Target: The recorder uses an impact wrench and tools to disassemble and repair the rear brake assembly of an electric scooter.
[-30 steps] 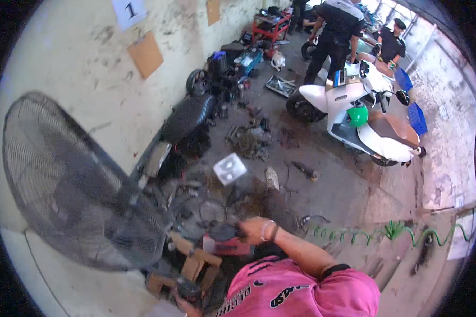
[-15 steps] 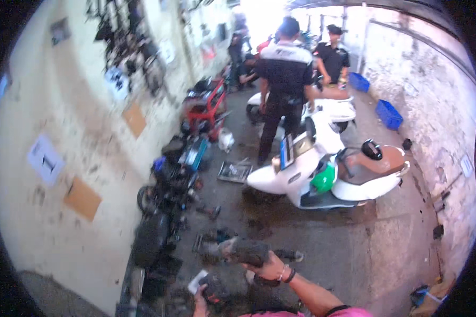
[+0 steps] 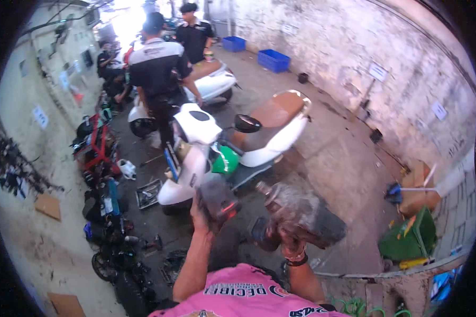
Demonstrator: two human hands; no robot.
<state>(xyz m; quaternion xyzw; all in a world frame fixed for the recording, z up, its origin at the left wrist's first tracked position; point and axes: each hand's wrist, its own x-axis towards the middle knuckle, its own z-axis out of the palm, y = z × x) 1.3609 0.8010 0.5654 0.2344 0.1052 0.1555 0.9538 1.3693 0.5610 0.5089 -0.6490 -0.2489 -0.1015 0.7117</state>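
Observation:
My left hand [image 3: 199,217] is raised in front of me, closed around a dark, boxy block with a red mark, like a power-tool battery pack [image 3: 218,202]. To its right, my right hand [image 3: 292,244] grips a worn, dirty cordless impact wrench [image 3: 308,212] from below. The wrench's nose points up and left, and its thick body hides part of the fingers. The two held things are apart. Beyond them stands a white scooter [image 3: 188,177] with a brown seat [image 3: 275,111] and a green helmet [image 3: 226,160] at its footwell.
A person in dark clothes [image 3: 156,74] stands beside the scooter; another [image 3: 195,37] is behind a second white scooter [image 3: 214,84]. Parts and a red frame [image 3: 103,140] line the left wall. Blue crates [image 3: 273,61] sit along the right wall, and a green bin [image 3: 410,235] is nearer.
My view has swung to the right. Both hands have come up, with the battery pack and impact wrench still in them, and the green bin has come into sight.

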